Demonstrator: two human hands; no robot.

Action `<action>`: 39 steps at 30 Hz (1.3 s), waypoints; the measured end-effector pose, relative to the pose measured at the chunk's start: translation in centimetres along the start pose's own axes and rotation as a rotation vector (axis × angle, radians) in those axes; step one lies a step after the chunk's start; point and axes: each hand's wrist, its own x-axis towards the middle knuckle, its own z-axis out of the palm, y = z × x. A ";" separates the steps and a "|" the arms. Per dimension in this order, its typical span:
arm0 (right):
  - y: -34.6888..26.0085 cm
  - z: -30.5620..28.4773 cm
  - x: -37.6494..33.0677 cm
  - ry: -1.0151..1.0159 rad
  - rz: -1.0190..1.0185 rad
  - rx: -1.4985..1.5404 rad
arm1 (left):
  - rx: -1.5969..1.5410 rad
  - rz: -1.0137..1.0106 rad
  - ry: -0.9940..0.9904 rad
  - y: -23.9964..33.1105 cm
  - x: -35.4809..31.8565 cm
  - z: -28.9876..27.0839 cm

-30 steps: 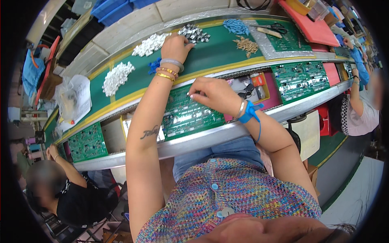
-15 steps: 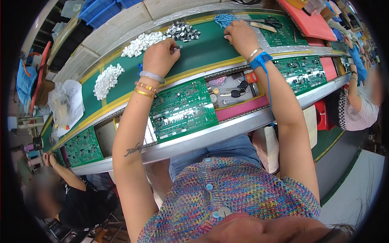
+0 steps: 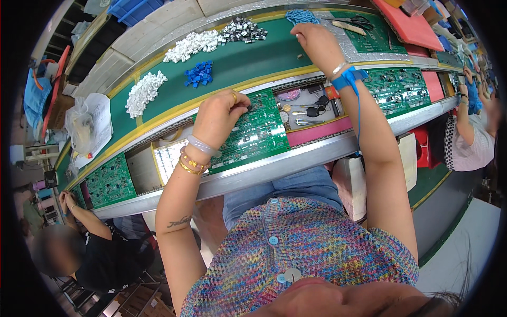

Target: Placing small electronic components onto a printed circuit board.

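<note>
My left hand (image 3: 219, 117) is over the upper part of a green circuit board (image 3: 252, 138), thumb and forefinger pinched at its surface. A small black component seems to be between the fingertips, mostly covered by them. At the far side of the green work surface, my right hand (image 3: 319, 46) is curled closed just in front of a pile of blue parts (image 3: 301, 17). Whatever its fingers hold is hidden. Beyond my left hand lie heaps of black-and-white components (image 3: 244, 30), white connectors (image 3: 193, 45), more white connectors (image 3: 146, 93) and dark blue parts (image 3: 199, 73).
A tray (image 3: 310, 120) with keys and small items sits right of the board. Scissors (image 3: 359, 21) lie at the far right near another board. More boards (image 3: 110, 179) line the metal rail (image 3: 317, 150). Co-workers sit left (image 3: 108, 253) and right (image 3: 472, 134).
My left hand has come from the black-and-white heap toward me, down to the circuit board, uncovering the dark blue pile. My right hand has shifted slightly right of the blue parts.
</note>
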 end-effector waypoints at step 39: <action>-9.7 -1.8 -8.5 -0.100 -0.111 0.645 | -0.102 -0.005 0.076 -1.1 -1.2 -1.2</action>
